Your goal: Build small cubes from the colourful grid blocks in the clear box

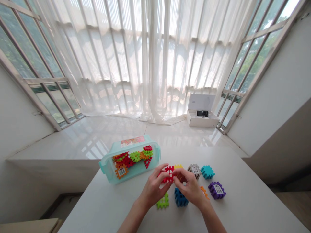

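White table [97,210], red block [166,179] between fingers [160,168]

Blocked beyond the left hand [155,186] by a tub [139,174], tipped with its mouth toward the person. Crowded around the right hand [189,186] by a blue block [181,198], grey block [194,169], teal block [207,172] and purple block [217,190]. Passable over bare table [119,207] right of the purple block and left of the green piece [162,203].
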### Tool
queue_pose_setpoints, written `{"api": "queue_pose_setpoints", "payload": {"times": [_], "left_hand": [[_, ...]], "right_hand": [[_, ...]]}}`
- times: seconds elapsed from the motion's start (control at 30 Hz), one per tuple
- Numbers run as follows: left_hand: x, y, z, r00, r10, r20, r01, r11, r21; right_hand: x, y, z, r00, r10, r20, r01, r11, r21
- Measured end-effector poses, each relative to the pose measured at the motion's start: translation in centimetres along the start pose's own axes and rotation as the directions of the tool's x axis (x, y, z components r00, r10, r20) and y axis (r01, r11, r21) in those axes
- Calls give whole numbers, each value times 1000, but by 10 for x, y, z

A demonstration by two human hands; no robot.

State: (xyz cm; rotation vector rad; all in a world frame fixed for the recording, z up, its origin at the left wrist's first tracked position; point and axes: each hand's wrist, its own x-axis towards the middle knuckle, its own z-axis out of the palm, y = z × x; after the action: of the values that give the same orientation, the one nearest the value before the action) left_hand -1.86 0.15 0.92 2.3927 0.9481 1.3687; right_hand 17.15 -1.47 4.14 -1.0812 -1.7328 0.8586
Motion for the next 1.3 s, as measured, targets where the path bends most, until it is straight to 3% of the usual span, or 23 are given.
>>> {"api": "queue_pose_setpoints", "payload": {"times": [0.13, 0.43, 0.63, 0.8, 1.3], "left_hand": [[0, -2, -2, 992, -112, 57, 117, 987, -110], [2, -4, -4, 968, -245, 55, 251, 934, -254], [1, -16, -18, 964, -236, 126, 255, 953, -164], [-2, -33, -30, 933, -289, 214, 301, 953, -26], [-2, -35, -24, 919, -253, 304, 272, 962, -22]], "right_hand": [[0, 0, -1, 1000, 9, -4, -9, 1000, -8], [1, -1, -2, 1000, 12, -13, -12, 999, -31], [1, 3, -5, 998, 33, -46, -33, 999, 5], [0, 9, -11, 989, 84, -122, -73, 993, 93], [-2, 11, -13, 990, 98, -103, -92, 994, 59]]}}
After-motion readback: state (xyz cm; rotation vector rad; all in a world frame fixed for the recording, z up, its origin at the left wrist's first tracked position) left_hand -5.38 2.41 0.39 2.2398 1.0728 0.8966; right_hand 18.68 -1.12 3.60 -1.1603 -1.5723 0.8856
